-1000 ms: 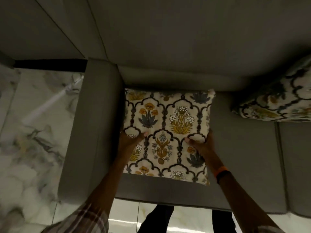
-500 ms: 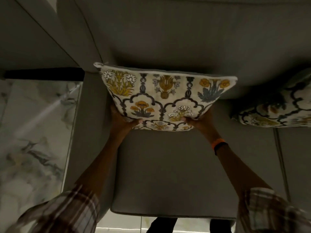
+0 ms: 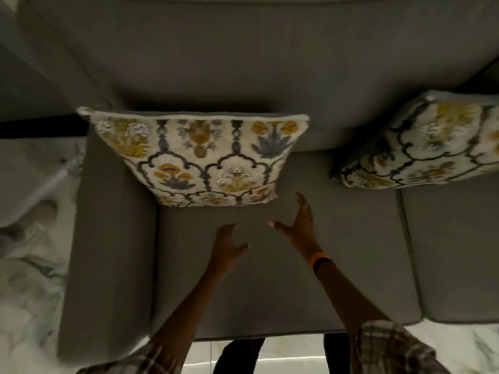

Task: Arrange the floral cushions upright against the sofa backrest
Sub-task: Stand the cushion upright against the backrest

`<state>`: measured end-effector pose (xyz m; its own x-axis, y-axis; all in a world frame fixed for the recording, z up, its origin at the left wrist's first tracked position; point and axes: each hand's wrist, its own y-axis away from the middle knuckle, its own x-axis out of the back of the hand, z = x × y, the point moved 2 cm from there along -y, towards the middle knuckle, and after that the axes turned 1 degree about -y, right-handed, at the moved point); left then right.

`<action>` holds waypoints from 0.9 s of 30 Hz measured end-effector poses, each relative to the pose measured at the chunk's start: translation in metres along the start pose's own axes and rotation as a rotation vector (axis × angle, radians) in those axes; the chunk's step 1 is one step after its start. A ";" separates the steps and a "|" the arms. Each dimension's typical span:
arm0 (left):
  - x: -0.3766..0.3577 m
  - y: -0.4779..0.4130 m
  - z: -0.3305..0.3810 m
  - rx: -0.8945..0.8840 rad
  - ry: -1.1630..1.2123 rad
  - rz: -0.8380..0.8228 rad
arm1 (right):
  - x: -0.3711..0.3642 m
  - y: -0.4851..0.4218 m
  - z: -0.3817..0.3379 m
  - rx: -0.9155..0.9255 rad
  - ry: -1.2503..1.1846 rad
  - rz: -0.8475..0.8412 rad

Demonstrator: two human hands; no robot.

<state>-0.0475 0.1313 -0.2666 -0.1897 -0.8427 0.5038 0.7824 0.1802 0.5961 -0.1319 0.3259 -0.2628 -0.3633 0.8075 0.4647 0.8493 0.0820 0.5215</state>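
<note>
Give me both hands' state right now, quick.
Left hand: open, empty, short of the floral cushion.
Right hand: open, fingers spread, empty.

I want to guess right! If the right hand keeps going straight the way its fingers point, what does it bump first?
Probably the floral cushion propped by the armrest: the right hand is open, fingers aimed at its lower right corner. Depth is unclear, so it might slip past to the backrest.

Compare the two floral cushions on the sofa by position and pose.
The left cushion stands upright against the backrest beside the armrest; the right cushion sits farther along, partly out of frame. The left cushion faces squarely forward; the right cushion is skewed at an angle. Neither is held, and both share the same arched floral print.
</note>
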 end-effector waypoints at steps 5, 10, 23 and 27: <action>-0.078 -0.016 0.084 -0.177 -0.003 -0.107 | 0.128 -0.013 0.057 -0.153 -0.165 0.282; -0.133 -0.056 0.197 -0.198 0.290 -0.012 | 0.307 -0.057 0.097 -0.145 -0.497 0.614; -0.193 -0.101 0.336 -0.252 0.598 0.183 | 0.455 -0.127 0.104 0.264 -0.212 0.129; -0.198 -0.089 0.334 -0.317 0.528 0.241 | 0.458 -0.116 0.108 0.237 -0.253 0.140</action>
<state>-0.2776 0.4519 -0.2108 0.2657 -0.9476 0.1774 0.9185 0.3047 0.2519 -0.3553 0.7497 -0.1876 -0.1569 0.9368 0.3128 0.9598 0.0700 0.2718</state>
